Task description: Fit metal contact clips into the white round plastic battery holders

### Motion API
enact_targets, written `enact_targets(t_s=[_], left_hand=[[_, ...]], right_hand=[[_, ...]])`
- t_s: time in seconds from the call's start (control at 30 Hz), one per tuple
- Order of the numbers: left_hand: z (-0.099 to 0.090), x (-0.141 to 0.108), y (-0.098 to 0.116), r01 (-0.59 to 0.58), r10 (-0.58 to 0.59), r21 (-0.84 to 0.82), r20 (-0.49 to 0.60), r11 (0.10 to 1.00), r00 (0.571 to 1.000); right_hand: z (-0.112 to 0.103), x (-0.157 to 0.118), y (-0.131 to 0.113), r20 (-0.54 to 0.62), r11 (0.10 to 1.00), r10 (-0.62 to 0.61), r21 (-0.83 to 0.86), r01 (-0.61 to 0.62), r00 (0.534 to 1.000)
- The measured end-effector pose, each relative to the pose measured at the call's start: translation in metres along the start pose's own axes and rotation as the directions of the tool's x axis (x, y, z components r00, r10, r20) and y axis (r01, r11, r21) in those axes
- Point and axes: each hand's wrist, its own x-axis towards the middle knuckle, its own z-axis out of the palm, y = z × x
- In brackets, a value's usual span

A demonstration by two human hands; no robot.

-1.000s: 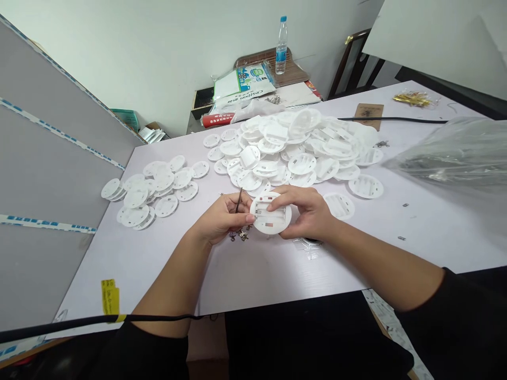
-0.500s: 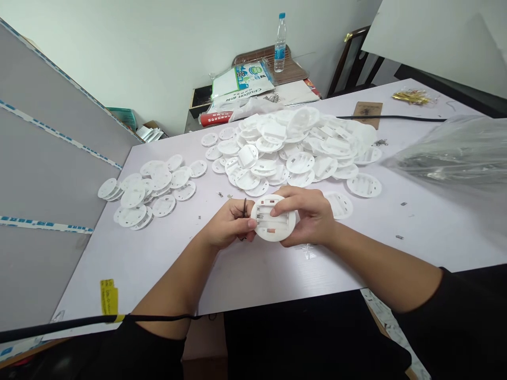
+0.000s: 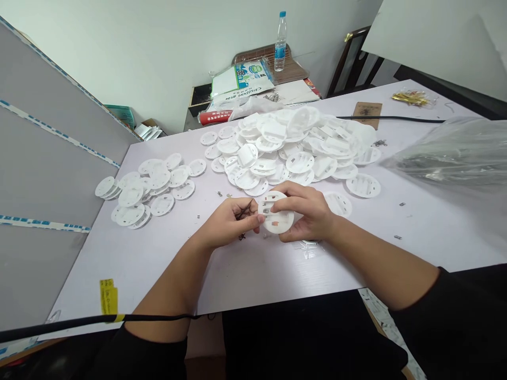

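A round white plastic battery holder [image 3: 282, 222], with long slots and small metal contacts, is held above the table in front of me. My right hand [image 3: 307, 211] grips its right side, the index finger reaching over the face into a slot and the thumb below. At the left rim is my left hand [image 3: 235, 220], its thumb pressing on the holder by a metal spring contact [image 3: 265, 210]. The other left fingers curl inward, and a thin dark thing shows among them, too small to identify.
A large heap of similar white holders [image 3: 273, 145] lies behind my hands, a smaller pile [image 3: 132, 195] to the left. Loose metal contacts [image 3: 398, 237] are scattered about. A clear plastic bag [image 3: 447, 153] is at right; a black cable [image 3: 158, 317] runs along the front left edge.
The holder has tilted a little and shifted slightly right and up. My left thumb has moved with it, and the dark thing by my left fingers stands out less.
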Motion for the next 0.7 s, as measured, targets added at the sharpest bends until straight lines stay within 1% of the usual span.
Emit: enact_targets(t_s=[0.07, 0.1, 0.13, 0.2, 0.23, 0.27, 0.37, 0.43, 0.57, 0.7], left_hand=[[-0.005, -0.003, 0.003, -0.011, 0.015, 0.172, -0.025, 0.985, 1.0], [-0.007, -0.004, 0.003, -0.009, 0.024, 0.271, -0.052, 0.962, 0.998], [-0.009, -0.004, 0.003, 0.005, 0.03, 0.375, -0.086, 0.927, 0.996], [-0.012, -0.005, 0.0, 0.051, 0.034, 0.561, -0.14, 0.827, 0.99], [-0.012, -0.004, -0.001, 0.06, 0.043, 0.63, -0.147, 0.774, 0.988], [-0.011, -0.003, -0.003, 0.043, 0.064, 0.682, -0.132, 0.73, 0.989], [-0.008, 0.001, -0.009, -0.098, 0.175, 0.758, -0.022, 0.645, 0.984], [-0.005, 0.003, -0.013, -0.164, 0.221, 0.776, 0.032, 0.609, 0.975], [0.0, 0.005, -0.02, -0.171, 0.234, 0.811, 0.043, 0.56, 0.971], [0.001, 0.006, -0.024, -0.157, 0.235, 0.83, 0.032, 0.536, 0.971]], right_hand=[[-0.005, 0.0, 0.005, 0.051, 0.995, 0.019, -0.094, -0.014, 0.999], [-0.007, 0.0, 0.008, 0.087, 0.991, 0.035, -0.134, -0.023, 0.996], [-0.008, 0.0, 0.01, 0.128, 0.986, 0.057, -0.164, -0.036, 0.99], [-0.011, 0.0, 0.012, 0.216, 0.977, 0.106, -0.204, -0.062, 0.971], [-0.011, 0.0, 0.013, 0.252, 0.973, 0.127, -0.219, -0.072, 0.959], [-0.011, 0.0, 0.013, 0.281, 0.969, 0.148, -0.234, -0.081, 0.948], [-0.01, -0.002, 0.012, 0.343, 0.954, 0.2, -0.282, -0.102, 0.918], [-0.009, -0.003, 0.012, 0.375, 0.945, 0.229, -0.307, -0.113, 0.898], [-0.006, -0.004, 0.011, 0.411, 0.938, 0.258, -0.322, -0.125, 0.874], [-0.005, -0.003, 0.01, 0.418, 0.943, 0.259, -0.307, -0.132, 0.871]])
